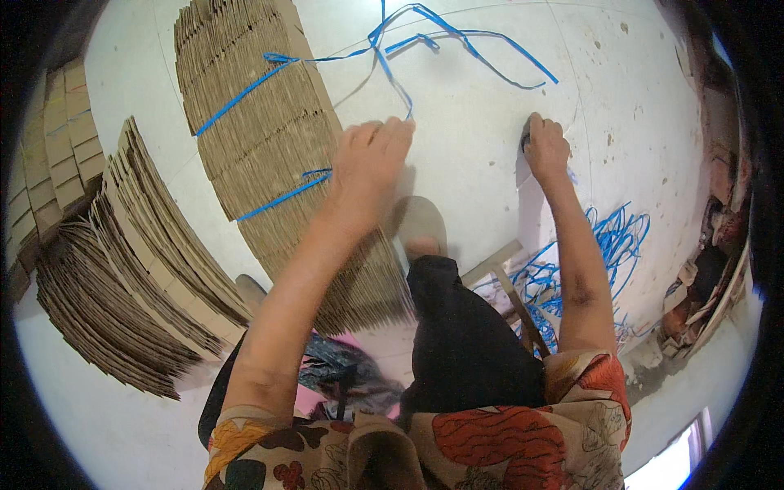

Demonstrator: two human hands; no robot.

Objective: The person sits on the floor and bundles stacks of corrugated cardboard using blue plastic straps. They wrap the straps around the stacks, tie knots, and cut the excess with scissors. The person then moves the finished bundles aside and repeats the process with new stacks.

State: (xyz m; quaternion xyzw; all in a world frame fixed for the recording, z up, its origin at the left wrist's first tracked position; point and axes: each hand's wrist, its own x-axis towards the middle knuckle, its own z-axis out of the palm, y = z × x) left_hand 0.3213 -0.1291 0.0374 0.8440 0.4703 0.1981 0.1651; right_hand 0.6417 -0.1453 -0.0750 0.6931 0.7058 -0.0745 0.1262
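A long row of flat brown cardboard pieces, standing on edge and packed tight, runs from the far left toward my legs. A blue strap crosses it, and a second blue strap lies across it nearer to me. My left hand, slightly blurred, is closed above the row's right side. At its fingertips is the end of a loose blue strap. Off to the right, above the floor, my right hand is closed. A small dark thing shows at its left edge; its kind is hidden.
More cardboard stacks stand on the left, with further bundles behind. Loose blue strapping curls over the pale floor ahead. A tangled blue strap heap lies beside my right forearm. Clutter lines the right edge.
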